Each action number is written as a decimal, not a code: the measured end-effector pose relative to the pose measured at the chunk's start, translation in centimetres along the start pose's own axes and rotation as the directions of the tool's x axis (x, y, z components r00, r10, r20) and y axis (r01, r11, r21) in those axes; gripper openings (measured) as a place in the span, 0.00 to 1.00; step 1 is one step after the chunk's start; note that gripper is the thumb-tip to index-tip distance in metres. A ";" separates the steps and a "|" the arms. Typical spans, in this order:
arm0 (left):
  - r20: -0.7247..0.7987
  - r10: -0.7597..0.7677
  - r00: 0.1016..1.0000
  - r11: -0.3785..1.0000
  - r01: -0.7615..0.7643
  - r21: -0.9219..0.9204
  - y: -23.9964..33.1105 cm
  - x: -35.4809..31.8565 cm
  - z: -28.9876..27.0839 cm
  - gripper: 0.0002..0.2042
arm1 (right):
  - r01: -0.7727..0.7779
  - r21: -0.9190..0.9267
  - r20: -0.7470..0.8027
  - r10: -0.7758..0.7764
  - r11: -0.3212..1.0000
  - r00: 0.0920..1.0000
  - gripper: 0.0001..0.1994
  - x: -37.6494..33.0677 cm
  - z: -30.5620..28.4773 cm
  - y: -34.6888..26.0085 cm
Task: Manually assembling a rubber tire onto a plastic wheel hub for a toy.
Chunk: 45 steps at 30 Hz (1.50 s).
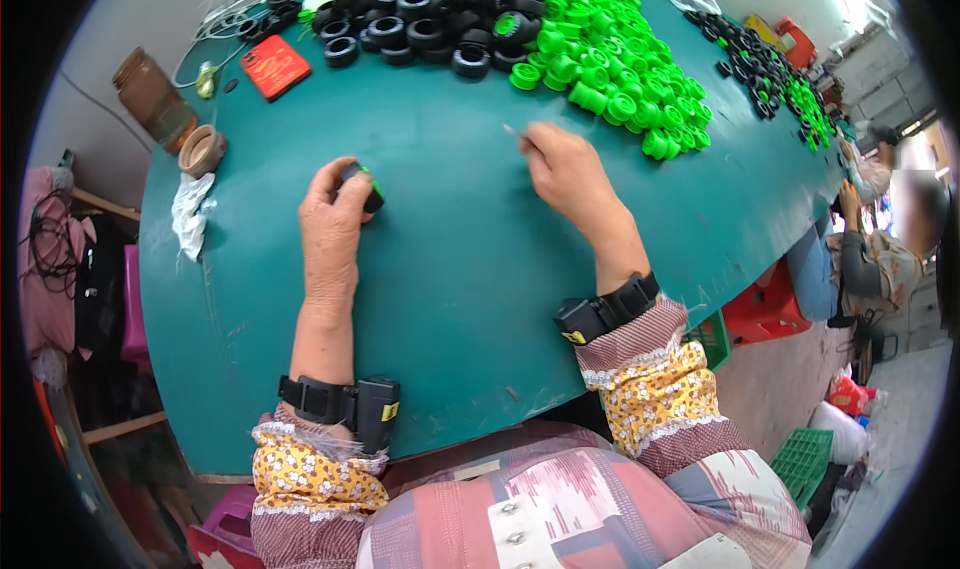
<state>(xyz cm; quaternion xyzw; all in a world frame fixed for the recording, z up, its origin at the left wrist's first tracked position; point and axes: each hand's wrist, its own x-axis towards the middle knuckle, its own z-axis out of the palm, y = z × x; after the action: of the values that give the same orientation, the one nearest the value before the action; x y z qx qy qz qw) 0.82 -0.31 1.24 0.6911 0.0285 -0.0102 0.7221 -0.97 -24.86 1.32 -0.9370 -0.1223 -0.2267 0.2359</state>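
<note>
My left hand (333,201) is closed round a small black toy tyre (373,201), held just over the green table (450,259). A bit of bright green shows at the tyre's side, perhaps a hub; the fingers hide the rest. To the right, my right hand (566,169) is raised over the table with thumb and fingers pinched on a thin, pale-tipped tool (511,130), too small to make out. Beyond my hands lies a heap of black tyres (425,35), and right beside it a heap of bright green plastic wheel hubs (625,64).
At the far left are a red phone-like case (275,68), a brown jar (152,94), its round lid (203,151) and a crumpled white tissue (190,214). More tyres (745,57) lie far right, where other people (880,259) sit. A red stool (765,307) stands beside the table.
</note>
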 end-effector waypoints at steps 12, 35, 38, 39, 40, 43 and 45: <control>0.192 0.315 0.929 0.948 -0.318 -0.017 -7.0 1.8 -1.1 0.19 | 0.550 0.195 -0.541 -0.379 0.812 0.751 0.07 3.9 -2.7 -8.6; 0.445 0.053 0.894 0.995 -0.007 -0.104 -14.8 -3.7 4.3 0.21 | 0.388 0.187 -0.405 -0.289 0.902 0.867 0.07 -5.2 -3.4 -4.8; 0.436 0.063 0.898 0.996 -0.026 -0.090 -14.1 -3.2 2.5 0.21 | 0.424 0.206 -0.429 -0.308 0.882 0.849 0.07 -4.8 -2.8 -6.1; 0.435 0.068 0.898 0.995 -0.032 -0.091 -13.9 -2.9 2.5 0.21 | 0.435 0.207 -0.434 -0.316 0.876 0.843 0.07 -4.6 -2.8 -6.0; 0.434 0.074 0.898 0.995 -0.037 -0.092 -13.7 -2.5 2.5 0.21 | 0.447 0.208 -0.439 -0.325 0.870 0.838 0.07 -4.4 -2.9 -5.9; 0.455 0.064 0.888 0.995 -0.021 -0.098 -13.7 -2.4 2.9 0.21 | 0.447 0.205 -0.436 -0.327 0.871 0.838 0.07 -4.6 -3.1 -5.6; 0.482 0.034 0.875 0.995 0.015 -0.097 -14.2 -3.0 3.3 0.22 | 0.422 0.208 -0.424 -0.308 0.882 0.852 0.06 -5.5 -3.2 -5.4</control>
<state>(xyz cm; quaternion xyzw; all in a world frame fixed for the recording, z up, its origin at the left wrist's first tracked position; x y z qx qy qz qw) -2.83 -4.33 -12.59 0.6307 -0.1556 -0.1773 0.7393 -8.70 -22.54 3.30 -0.7887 -0.2844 -0.4233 0.3434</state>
